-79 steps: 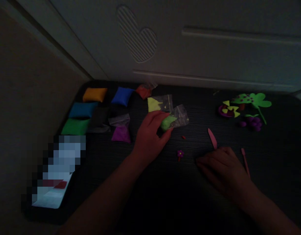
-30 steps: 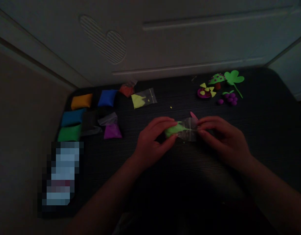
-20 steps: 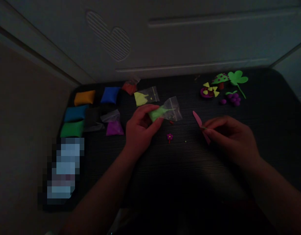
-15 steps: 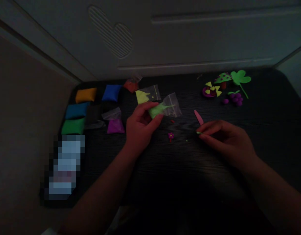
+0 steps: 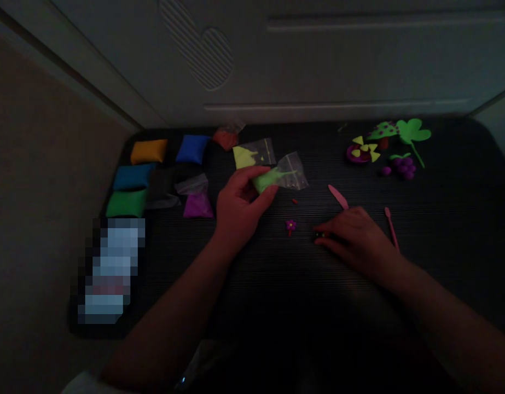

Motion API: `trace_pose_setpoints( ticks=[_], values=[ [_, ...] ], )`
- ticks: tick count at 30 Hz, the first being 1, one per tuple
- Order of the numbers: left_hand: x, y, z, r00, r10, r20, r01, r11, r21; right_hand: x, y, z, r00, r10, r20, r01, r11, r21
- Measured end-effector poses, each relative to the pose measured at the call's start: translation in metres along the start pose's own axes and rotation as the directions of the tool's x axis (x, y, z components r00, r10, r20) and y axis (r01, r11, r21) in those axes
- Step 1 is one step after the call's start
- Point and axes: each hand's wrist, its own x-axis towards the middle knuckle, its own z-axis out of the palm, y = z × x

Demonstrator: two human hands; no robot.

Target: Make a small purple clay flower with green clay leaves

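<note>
My left hand point(image 5: 244, 210) is closed around a clear zip bag of light green clay point(image 5: 268, 179), its open-looking end pointing right. Low over the dark table, my right hand point(image 5: 350, 241) has thumb and forefinger apart. Between those fingertips show two tiny green clay bits point(image 5: 317, 235), seemingly on the table. A small purple clay flower point(image 5: 290, 225) with a yellow centre and red stem lies left of the right hand. Just above it is a red clay sliver point(image 5: 294, 201). A pink plastic knife point(image 5: 338, 196) rests beyond the right knuckles, and a thin pink tool point(image 5: 392, 229) to their right.
Clay packs lie at left: orange point(image 5: 149, 151), blue point(image 5: 192, 149), green point(image 5: 126, 203), purple point(image 5: 198, 204), yellow point(image 5: 244, 157). A blurred-out bright rectangle point(image 5: 112, 268) is nearer. Finished clay shapes, including purple grapes point(image 5: 403, 166) and a green clover point(image 5: 413, 131), sit back right.
My right hand has moved left and down to the small green bit on the table, and its fingertips have parted. The thin pink tool has come into sight. My left hand keeps its bag.
</note>
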Motion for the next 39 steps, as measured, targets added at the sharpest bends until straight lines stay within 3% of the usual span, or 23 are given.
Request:
trace_pose_setpoints(
  ticks=[8, 11, 14, 16, 19, 21, 23, 27, 32, 39],
  values=[
    [0.002, -0.003, 0.001, 0.999, -0.029, -0.029, 0.029, 1.000, -0.001, 0.003, 0.000, 0.004, 1.000, 0.017, 0.024, -0.016, 0.998, -0.065],
    [0.001, -0.002, 0.001, 0.999, -0.033, -0.024, 0.033, 0.999, 0.002, 0.002, -0.002, 0.001, 0.999, 0.049, 0.004, -0.049, 0.999, 0.016],
    [0.002, -0.003, 0.001, 0.999, -0.028, -0.025, 0.028, 1.000, -0.008, 0.002, -0.005, -0.004, 0.974, 0.222, -0.041, -0.208, 0.953, 0.221],
    [0.002, -0.003, 0.001, 0.999, -0.022, -0.025, 0.022, 1.000, -0.013, 0.002, -0.007, -0.007, 0.910, 0.413, -0.038, -0.347, 0.809, 0.474],
    [0.003, -0.004, 0.001, 0.999, -0.019, -0.031, 0.019, 1.000, -0.019, 0.004, -0.006, -0.012, 0.795, 0.599, 0.100, -0.373, 0.352, 0.859],
    [0.003, -0.004, 0.001, 0.999, -0.019, -0.037, 0.018, 1.000, -0.024, 0.006, -0.004, -0.015, 0.758, 0.614, 0.220, -0.323, 0.060, 0.945],
    [0.003, -0.004, 0.001, 0.999, -0.019, -0.041, 0.018, 0.999, -0.027, 0.007, -0.002, -0.017, 0.732, 0.607, 0.309, -0.309, -0.109, 0.945],
    [0.003, -0.004, 0.001, 0.999, -0.020, -0.044, 0.019, 0.999, -0.025, 0.007, 0.001, -0.018, 0.732, 0.564, 0.381, -0.280, -0.261, 0.924],
    [0.003, -0.004, 0.001, 0.999, -0.031, -0.033, 0.030, 0.999, -0.019, 0.007, 0.001, -0.016, 0.772, 0.514, 0.373, -0.221, -0.333, 0.917],
    [0.003, -0.003, 0.002, 0.998, -0.052, -0.042, 0.050, 0.998, -0.042, 0.011, -0.002, -0.021, 0.710, 0.547, 0.443, -0.190, -0.457, 0.869]
  ],
)
